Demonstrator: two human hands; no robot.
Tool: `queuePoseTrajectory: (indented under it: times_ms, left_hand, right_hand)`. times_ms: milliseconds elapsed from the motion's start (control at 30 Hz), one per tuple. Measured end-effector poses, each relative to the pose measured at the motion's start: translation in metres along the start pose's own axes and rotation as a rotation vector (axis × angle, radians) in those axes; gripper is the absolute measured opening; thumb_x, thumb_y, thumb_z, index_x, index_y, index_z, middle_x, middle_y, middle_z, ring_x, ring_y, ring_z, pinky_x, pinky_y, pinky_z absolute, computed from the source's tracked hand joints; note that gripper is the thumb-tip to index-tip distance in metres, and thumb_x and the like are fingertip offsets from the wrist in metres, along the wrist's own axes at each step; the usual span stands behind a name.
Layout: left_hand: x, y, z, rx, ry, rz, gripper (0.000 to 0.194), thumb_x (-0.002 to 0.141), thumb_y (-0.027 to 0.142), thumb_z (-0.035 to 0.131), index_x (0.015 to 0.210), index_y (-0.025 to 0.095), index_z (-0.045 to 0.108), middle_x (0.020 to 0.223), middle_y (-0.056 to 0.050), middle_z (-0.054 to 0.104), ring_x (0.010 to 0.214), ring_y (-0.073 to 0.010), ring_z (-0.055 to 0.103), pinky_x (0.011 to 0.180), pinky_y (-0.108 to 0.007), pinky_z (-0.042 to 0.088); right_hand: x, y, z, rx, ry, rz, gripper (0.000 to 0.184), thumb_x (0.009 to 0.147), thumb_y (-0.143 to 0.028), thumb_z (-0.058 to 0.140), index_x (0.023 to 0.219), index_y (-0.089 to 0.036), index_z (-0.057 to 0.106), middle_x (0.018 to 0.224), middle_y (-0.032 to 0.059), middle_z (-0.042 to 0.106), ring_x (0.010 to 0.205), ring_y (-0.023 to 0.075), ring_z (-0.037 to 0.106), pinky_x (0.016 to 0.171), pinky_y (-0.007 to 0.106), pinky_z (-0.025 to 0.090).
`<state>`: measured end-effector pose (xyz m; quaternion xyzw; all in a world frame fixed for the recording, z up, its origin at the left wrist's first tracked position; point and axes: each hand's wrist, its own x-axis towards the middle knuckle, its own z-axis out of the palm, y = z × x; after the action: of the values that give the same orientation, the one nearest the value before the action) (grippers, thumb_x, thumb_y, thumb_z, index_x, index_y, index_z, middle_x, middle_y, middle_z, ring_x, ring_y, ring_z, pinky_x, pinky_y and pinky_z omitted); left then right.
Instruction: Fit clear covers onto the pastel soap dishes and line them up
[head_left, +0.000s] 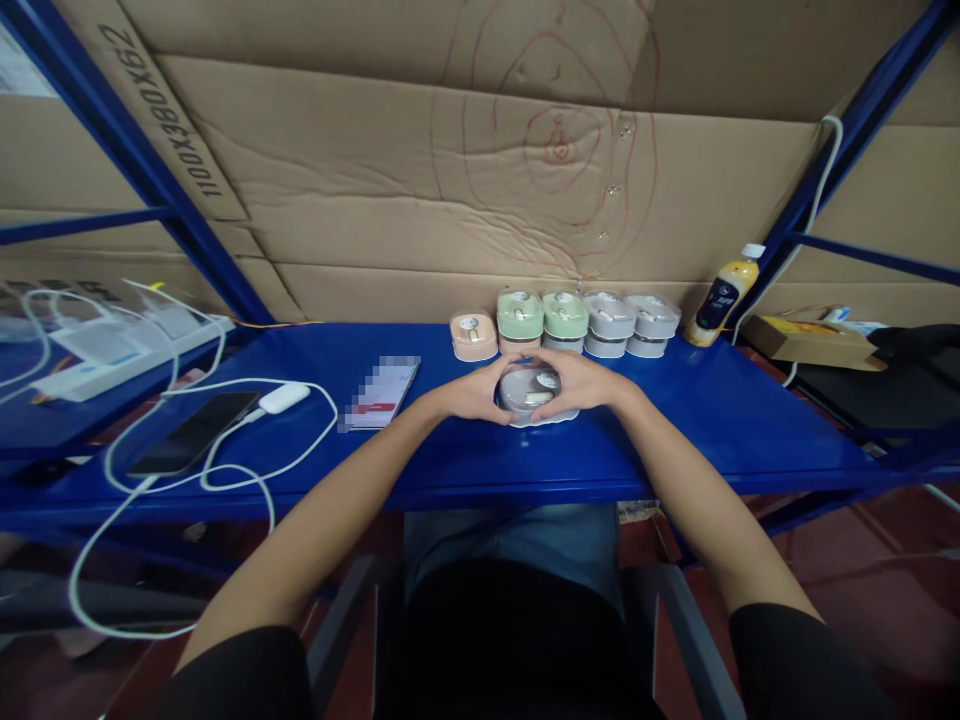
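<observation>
In the head view, your left hand (480, 393) and right hand (583, 380) grip opposite sides of a grey, rounded plastic container (517, 387) on the blue metal table (465, 455), nearer than the pastel lidded containers (565, 316). Shifting it calls for even two-handed pressure.

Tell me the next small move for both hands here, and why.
Probably an even, straight lift: the left hand and right hand curve around opposite sides of the rounded grey plastic container, so they look able to share its weight. The stacked green, peach and grey containers stand close behind, so sliding it forward might bump them.
</observation>
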<state>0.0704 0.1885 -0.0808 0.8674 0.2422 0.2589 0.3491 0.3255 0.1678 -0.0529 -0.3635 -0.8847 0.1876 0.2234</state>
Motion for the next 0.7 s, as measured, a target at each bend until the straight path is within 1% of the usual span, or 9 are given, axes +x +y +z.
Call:
queuePoseTrajectory:
  times_ms: [67, 167, 267, 333, 400, 467, 533, 600, 700]
  left_hand:
    - [-0.001, -0.001, 0.000, -0.005, -0.006, 0.013, 0.104, 0.068, 0.033, 0.092, 0.161, 0.021, 0.046, 0.162, -0.019, 0.060, 0.153, -0.0386, 0.057, 0.128, -0.055, 0.046]
    - [-0.001, -0.001, 0.001, 0.008, -0.001, 0.003, 0.111, 0.069, 0.038, 0.096, 0.165, 0.021, 0.043, 0.159, -0.020, 0.062, 0.151, -0.0383, 0.059, 0.127, -0.056, 0.046]
    - [-0.001, 0.001, 0.004, 0.066, 0.026, -0.066, 0.124, 0.064, 0.047, 0.102, 0.168, 0.021, 0.041, 0.153, -0.021, 0.065, 0.146, -0.0395, 0.063, 0.125, -0.057, 0.047]
    - [0.000, 0.003, 0.006, 0.112, 0.049, -0.078, 0.122, 0.062, 0.050, 0.103, 0.166, 0.023, 0.046, 0.153, -0.019, 0.066, 0.145, -0.0402, 0.062, 0.124, -0.057, 0.046]
    - [0.001, 0.006, 0.009, 0.157, 0.048, -0.043, 0.101, 0.065, 0.050, 0.102, 0.155, 0.027, 0.062, 0.151, -0.015, 0.068, 0.144, -0.0386, 0.063, 0.125, -0.056, 0.045]
    - [0.002, 0.008, 0.011, 0.194, 0.031, 0.001, 0.064, 0.075, 0.046, 0.097, 0.135, 0.030, 0.079, 0.147, -0.012, 0.070, 0.140, -0.0352, 0.066, 0.125, -0.053, 0.046]
    - [0.003, 0.008, 0.013, 0.216, 0.016, 0.027, 0.037, 0.084, 0.042, 0.090, 0.119, 0.030, 0.086, 0.146, -0.011, 0.069, 0.136, -0.0331, 0.068, 0.125, -0.051, 0.047]
    - [0.004, 0.008, 0.015, 0.229, 0.025, 0.032, 0.031, 0.089, 0.039, 0.084, 0.119, 0.030, 0.087, 0.150, -0.012, 0.066, 0.141, -0.0340, 0.065, 0.126, -0.052, 0.046]
    - [0.005, 0.007, 0.014, 0.250, 0.045, 0.013, 0.033, 0.094, 0.038, 0.079, 0.124, 0.029, 0.086, 0.152, -0.013, 0.065, 0.152, -0.0365, 0.056, 0.129, -0.054, 0.043]
  right_hand:
    - [-0.001, -0.003, -0.001, -0.017, 0.004, 0.011, 0.097, 0.067, -0.047, 0.101, 0.154, -0.025, 0.064, 0.140, 0.0126, 0.076, 0.124, 0.0342, 0.073, 0.110, 0.048, 0.057]
    - [-0.004, -0.002, -0.012, 0.001, 0.015, 0.030, 0.082, 0.076, -0.051, 0.095, 0.149, -0.025, 0.068, 0.132, 0.0093, 0.079, 0.117, 0.0310, 0.074, 0.104, 0.043, 0.058]
    - [-0.010, 0.009, -0.030, -0.015, 0.052, 0.149, 0.068, 0.084, -0.059, 0.087, 0.141, -0.024, 0.073, 0.122, 0.0077, 0.080, 0.106, 0.0287, 0.075, 0.093, 0.039, 0.058]
    - [-0.015, 0.020, -0.043, -0.035, 0.097, 0.240, 0.062, 0.088, -0.064, 0.082, 0.134, -0.024, 0.075, 0.116, 0.0073, 0.081, 0.103, 0.0286, 0.074, 0.090, 0.038, 0.057]
    - [-0.020, 0.033, -0.052, -0.039, 0.137, 0.302, 0.058, 0.091, -0.067, 0.078, 0.129, -0.023, 0.077, 0.112, 0.0077, 0.081, 0.102, 0.0289, 0.073, 0.091, 0.039, 0.057]
    - [-0.024, 0.045, -0.057, -0.042, 0.170, 0.341, 0.057, 0.093, -0.069, 0.075, 0.125, -0.022, 0.078, 0.109, 0.0089, 0.081, 0.100, 0.0288, 0.073, 0.091, 0.039, 0.057]
    - [-0.027, 0.055, -0.058, -0.055, 0.201, 0.367, 0.059, 0.092, -0.070, 0.075, 0.123, -0.020, 0.079, 0.109, 0.0105, 0.081, 0.098, 0.0283, 0.073, 0.090, 0.040, 0.057]
    - [-0.028, 0.062, -0.058, -0.065, 0.235, 0.382, 0.061, 0.091, -0.071, 0.075, 0.123, -0.019, 0.078, 0.111, 0.0116, 0.080, 0.098, 0.0281, 0.072, 0.090, 0.040, 0.057]
    - [-0.030, 0.066, -0.058, -0.051, 0.304, 0.374, 0.063, 0.090, -0.074, 0.075, 0.122, -0.019, 0.077, 0.111, 0.0116, 0.080, 0.097, 0.0284, 0.073, 0.090, 0.040, 0.058]
